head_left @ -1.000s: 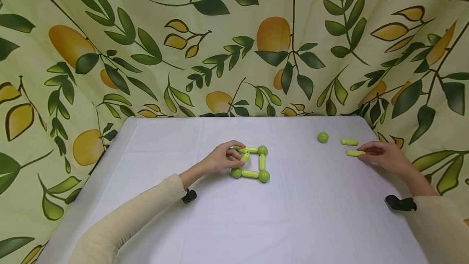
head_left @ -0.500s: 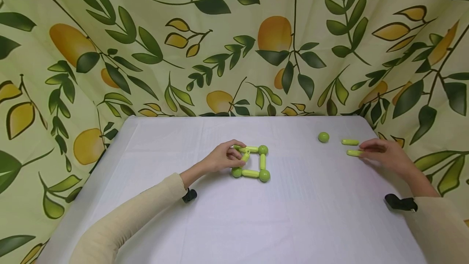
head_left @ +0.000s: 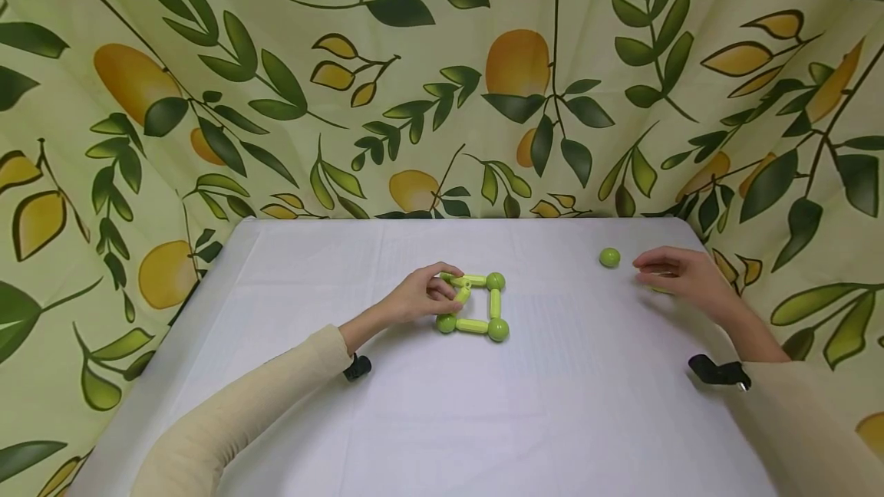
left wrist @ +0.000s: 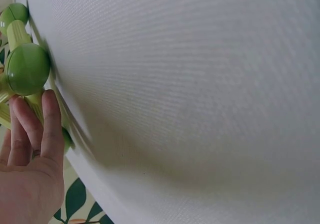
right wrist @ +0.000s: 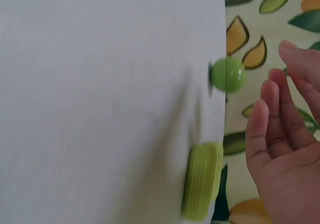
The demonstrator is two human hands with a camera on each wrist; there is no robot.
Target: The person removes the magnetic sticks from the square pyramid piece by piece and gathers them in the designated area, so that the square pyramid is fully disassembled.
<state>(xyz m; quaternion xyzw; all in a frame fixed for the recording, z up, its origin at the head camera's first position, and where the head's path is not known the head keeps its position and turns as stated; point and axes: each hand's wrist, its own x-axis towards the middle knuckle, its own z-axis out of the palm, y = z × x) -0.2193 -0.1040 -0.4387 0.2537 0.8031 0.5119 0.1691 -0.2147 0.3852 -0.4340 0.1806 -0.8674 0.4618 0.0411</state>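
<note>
A square of yellow-green toy building rods (head_left: 473, 326) joined by green balls (head_left: 498, 330) lies near the table's middle. At its left side, my left hand (head_left: 423, 297) pinches a tilted rod (head_left: 463, 296), thumb and fingers curled round it. The left wrist view shows those fingers right beside a green ball (left wrist: 28, 69). My right hand (head_left: 680, 278) hovers at the far right with fingers loosely bent and nothing between them. Below it is a loose rod (right wrist: 202, 181), mostly covered by the hand in the head view. A single green ball (head_left: 609, 257) sits left of its fingertips.
White cloth covers the table (head_left: 539, 405). A leaf-and-fruit patterned curtain (head_left: 442, 83) hangs behind it and along both sides. Black wrist-camera mounts (head_left: 720, 371) sit at both sleeves.
My right hand has left the nearer loose rod and shifted leftward, towards the single ball, now covering most of the loose rods. The left hand keeps its place on the square.
</note>
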